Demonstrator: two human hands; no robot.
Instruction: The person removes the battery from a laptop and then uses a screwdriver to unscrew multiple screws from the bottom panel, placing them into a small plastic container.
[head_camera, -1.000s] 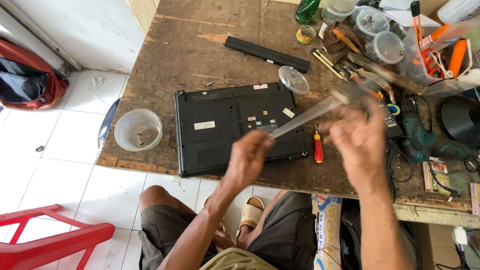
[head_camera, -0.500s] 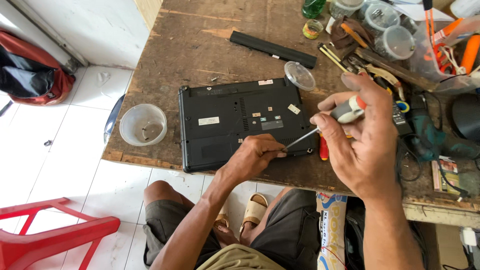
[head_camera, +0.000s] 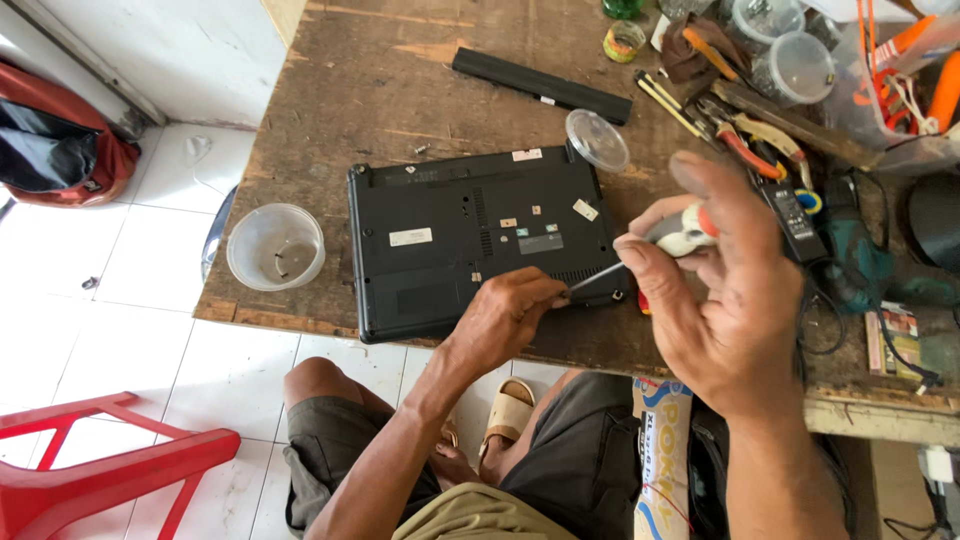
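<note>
A black laptop (head_camera: 450, 235) lies upside down on the worn wooden table (head_camera: 400, 70). My right hand (head_camera: 720, 290) grips a screwdriver (head_camera: 680, 235) with a grey and orange handle; its metal shaft slants down to the laptop's near right corner. My left hand (head_camera: 510, 315) rests on that corner, fingertips pinched around the screwdriver's tip. A long black battery (head_camera: 540, 85) lies apart at the back of the table.
A clear plastic cup (head_camera: 275, 245) stands at the table's left edge and a round clear lid (head_camera: 597, 138) by the laptop's far right corner. Pliers, tubs, cables and a drill (head_camera: 860, 265) crowd the right side. A red plastic chair (head_camera: 100, 460) stands lower left.
My hands came down from a blurred swing above the laptop. The screwdriver tip now sits at the near right corner, with my left fingers closed around it.
</note>
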